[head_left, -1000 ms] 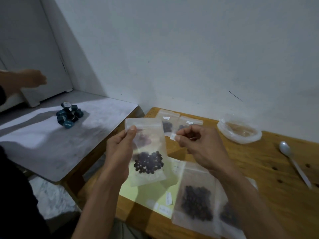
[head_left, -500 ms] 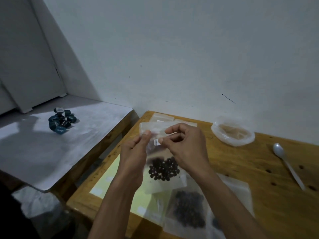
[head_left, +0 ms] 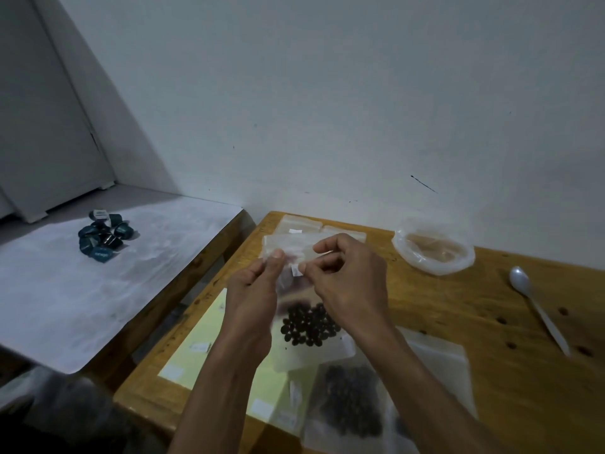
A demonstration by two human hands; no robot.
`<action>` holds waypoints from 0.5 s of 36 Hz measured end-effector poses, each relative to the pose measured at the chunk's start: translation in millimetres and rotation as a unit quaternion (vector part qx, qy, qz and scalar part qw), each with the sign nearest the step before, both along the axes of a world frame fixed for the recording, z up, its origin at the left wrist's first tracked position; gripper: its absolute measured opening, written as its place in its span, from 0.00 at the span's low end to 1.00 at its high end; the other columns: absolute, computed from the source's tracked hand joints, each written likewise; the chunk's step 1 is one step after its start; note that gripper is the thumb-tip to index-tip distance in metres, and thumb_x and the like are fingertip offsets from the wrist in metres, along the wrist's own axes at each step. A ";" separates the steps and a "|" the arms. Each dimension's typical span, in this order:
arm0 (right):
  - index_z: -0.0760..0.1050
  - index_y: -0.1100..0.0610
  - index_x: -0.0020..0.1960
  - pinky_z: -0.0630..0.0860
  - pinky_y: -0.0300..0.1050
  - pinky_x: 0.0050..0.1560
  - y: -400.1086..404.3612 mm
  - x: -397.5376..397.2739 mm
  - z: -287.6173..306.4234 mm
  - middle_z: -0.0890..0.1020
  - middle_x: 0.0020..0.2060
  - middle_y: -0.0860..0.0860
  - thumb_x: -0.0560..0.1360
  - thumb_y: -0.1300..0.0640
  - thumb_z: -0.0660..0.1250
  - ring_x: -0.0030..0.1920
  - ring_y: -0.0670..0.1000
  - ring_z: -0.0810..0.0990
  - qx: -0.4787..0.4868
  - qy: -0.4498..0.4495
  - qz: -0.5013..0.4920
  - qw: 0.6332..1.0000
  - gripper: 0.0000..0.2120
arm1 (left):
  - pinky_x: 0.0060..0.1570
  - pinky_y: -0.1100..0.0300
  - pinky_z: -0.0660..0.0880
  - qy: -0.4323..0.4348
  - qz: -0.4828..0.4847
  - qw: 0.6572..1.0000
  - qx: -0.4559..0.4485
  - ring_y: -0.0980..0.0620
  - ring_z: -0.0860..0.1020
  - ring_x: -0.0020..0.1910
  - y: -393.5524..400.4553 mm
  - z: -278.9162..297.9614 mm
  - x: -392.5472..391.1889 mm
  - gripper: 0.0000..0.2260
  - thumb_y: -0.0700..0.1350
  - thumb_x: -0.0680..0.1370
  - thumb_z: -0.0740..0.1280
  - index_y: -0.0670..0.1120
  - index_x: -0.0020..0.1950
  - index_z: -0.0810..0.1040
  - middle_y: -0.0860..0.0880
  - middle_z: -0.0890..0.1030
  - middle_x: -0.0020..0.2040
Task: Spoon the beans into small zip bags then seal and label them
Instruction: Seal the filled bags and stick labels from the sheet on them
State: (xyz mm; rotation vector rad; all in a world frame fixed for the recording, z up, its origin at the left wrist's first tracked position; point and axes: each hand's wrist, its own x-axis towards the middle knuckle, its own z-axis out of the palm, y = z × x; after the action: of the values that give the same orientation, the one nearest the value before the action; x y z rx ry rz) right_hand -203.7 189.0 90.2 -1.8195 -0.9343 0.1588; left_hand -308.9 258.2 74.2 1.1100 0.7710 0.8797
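— Capsules, dark blue, sit in a small heap far left on a white-covered surface, well apart from the wooden tabletop. What comes next as you move right?

— Near the tabletop's left edge lies a pale yellow label sheet with a few small white stickers on it. Just right of that, the left hand is raised above the sheet, thumb and fingers pinched on the upper left part of a clear zip bag.

— And the bag itself?

— It hangs upright between both hands, with dark beans gathered in its lower half. Its bottom edge seems to reach the sheet, though I cannot tell whether it touches.

— The other hand?

— The right hand is closed at the bag's upper part, fingertips pinching a tiny white label against the plastic, close to the left thumb.

— Anything behind or below?

— Two more bags lie flat at the far edge, one with a white label. A filled bag lies near the front edge, partly under the right forearm.

— Further right?

— A clear plastic bowl stands at the far side, and a white plastic spoon lies on the bare wood at the right, bowl end pointing away.
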 end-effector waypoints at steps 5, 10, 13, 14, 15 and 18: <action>0.78 0.48 0.51 0.82 0.44 0.46 -1.9 1.2 -0.3 0.81 0.41 0.42 0.68 0.51 0.80 0.42 0.41 0.80 0.008 0.017 -0.012 1.000 0.15 | 0.58 0.38 0.79 0.002 -0.016 1.000 0.020 0.38 0.84 0.53 -0.1 -3.8 -1.8 0.07 0.42 0.77 0.71 0.41 0.53 0.85 0.40 0.86 0.51; 0.66 0.42 0.63 0.79 0.45 0.52 -6.6 3.7 -7.0 0.73 0.56 0.44 0.60 0.46 0.84 0.54 0.44 0.76 0.032 0.106 -0.037 0.993 0.38 | 0.42 0.49 0.82 0.004 -0.027 0.999 0.033 0.42 0.86 0.48 0.0 -4.7 -9.0 0.09 0.38 0.76 0.71 0.40 0.55 0.83 0.41 0.86 0.49; 0.68 0.47 0.65 0.84 0.51 0.51 -6.8 7.7 -10.9 0.82 0.54 0.47 0.60 0.52 0.85 0.51 0.48 0.84 0.041 0.279 0.022 0.959 0.39 | 0.42 0.50 0.83 0.020 -0.034 0.998 0.051 0.43 0.86 0.47 0.8 -4.1 -10.0 0.09 0.39 0.76 0.71 0.41 0.56 0.82 0.42 0.87 0.48; 0.71 0.48 0.64 0.84 0.51 0.48 -6.0 8.5 -12.5 0.84 0.52 0.49 0.60 0.55 0.85 0.49 0.49 0.85 0.052 0.318 0.035 0.946 0.37 | 0.43 0.49 0.83 0.026 -0.037 0.997 0.057 0.43 0.86 0.47 0.7 -3.8 -9.4 0.10 0.39 0.76 0.71 0.41 0.56 0.82 0.42 0.87 0.48; 0.72 0.49 0.63 0.85 0.51 0.47 -4.8 9.3 -14.3 0.85 0.51 0.50 0.60 0.57 0.85 0.47 0.49 0.86 0.064 0.337 0.040 0.938 0.35 | 0.43 0.48 0.83 0.033 -0.038 0.997 0.060 0.43 0.86 0.47 0.7 -3.7 -8.2 0.10 0.40 0.75 0.72 0.42 0.56 0.82 0.43 0.87 0.48; 0.75 0.49 0.60 0.85 0.52 0.46 -0.7 12.2 -17.8 0.85 0.51 0.50 0.62 0.58 0.83 0.48 0.50 0.86 0.083 0.336 0.029 0.938 0.30 | 0.45 0.48 0.82 0.052 -0.038 0.996 0.064 0.45 0.86 0.46 2.9 -2.8 -2.8 0.11 0.41 0.73 0.74 0.44 0.55 0.83 0.45 0.87 0.47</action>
State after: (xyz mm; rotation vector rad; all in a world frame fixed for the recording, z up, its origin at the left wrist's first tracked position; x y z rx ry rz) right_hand -191.4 188.3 72.4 -1.4256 -0.4899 0.6736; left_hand -311.7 261.1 71.5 1.2982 0.7603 0.8208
